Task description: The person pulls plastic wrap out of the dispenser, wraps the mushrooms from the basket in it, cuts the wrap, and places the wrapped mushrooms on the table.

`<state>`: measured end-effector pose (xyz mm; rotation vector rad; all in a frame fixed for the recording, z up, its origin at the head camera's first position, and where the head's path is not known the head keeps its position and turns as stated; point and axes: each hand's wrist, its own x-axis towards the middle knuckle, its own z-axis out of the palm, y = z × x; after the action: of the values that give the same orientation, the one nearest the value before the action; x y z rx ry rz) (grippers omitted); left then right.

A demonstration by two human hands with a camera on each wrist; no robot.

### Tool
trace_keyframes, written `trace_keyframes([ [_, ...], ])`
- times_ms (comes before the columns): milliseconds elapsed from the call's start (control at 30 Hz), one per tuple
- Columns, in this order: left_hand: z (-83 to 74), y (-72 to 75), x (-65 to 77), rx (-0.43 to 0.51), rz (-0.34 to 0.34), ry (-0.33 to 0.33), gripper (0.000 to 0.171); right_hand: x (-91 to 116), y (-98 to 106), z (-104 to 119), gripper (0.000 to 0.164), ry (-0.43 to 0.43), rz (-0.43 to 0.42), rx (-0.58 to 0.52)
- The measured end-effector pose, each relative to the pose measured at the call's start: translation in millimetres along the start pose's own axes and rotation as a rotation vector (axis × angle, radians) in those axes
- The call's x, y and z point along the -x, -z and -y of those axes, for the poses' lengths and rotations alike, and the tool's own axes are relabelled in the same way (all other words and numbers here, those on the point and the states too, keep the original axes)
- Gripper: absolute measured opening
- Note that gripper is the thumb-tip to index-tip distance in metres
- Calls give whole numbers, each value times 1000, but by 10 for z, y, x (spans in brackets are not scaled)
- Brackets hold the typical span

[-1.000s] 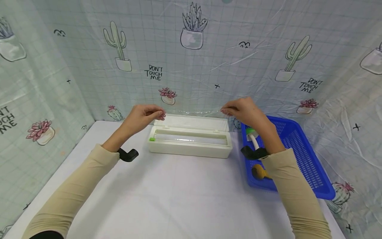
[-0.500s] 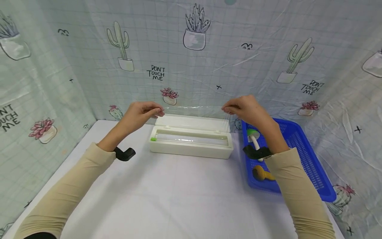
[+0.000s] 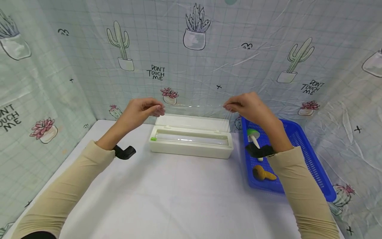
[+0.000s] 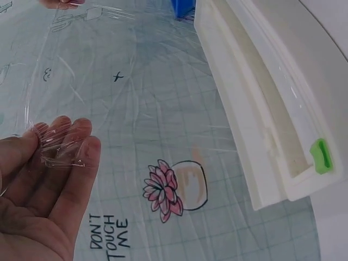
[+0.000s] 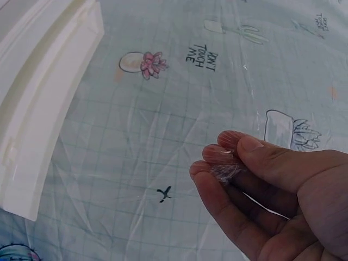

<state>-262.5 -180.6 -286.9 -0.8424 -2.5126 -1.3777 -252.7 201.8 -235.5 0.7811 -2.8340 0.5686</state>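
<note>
A sheet of clear cling film (image 3: 194,106) stretches between both hands above a white cling film box (image 3: 191,151). My left hand (image 3: 142,110) pinches one corner of the film between thumb and fingers; the bunched film (image 4: 62,144) shows there in the left wrist view. My right hand (image 3: 247,106) pinches the other corner, where crumpled film (image 5: 225,169) sits at the fingertips in the right wrist view. The box lid (image 3: 192,122) is raised at the back. Inside the box lies the film roll (image 3: 191,137), and a green slider (image 3: 153,139) sits at its left end.
A blue basket (image 3: 316,166) stands on the right under the right forearm. It holds a green-capped mushroom (image 3: 253,134) and a yellow mushroom-shaped piece (image 3: 264,173). A patterned curtain (image 3: 194,73) rises behind the white table (image 3: 179,199).
Both hands have risen slightly, and the film's top edge has come up with them. The right hand has also shifted a little to the right. The box stays in place.
</note>
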Motion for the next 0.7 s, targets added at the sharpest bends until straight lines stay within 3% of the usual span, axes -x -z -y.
trace_keyframes([
  [700, -134, 45, -44, -37, -55, -26, 20, 67, 150, 78, 20, 11, -17, 5],
])
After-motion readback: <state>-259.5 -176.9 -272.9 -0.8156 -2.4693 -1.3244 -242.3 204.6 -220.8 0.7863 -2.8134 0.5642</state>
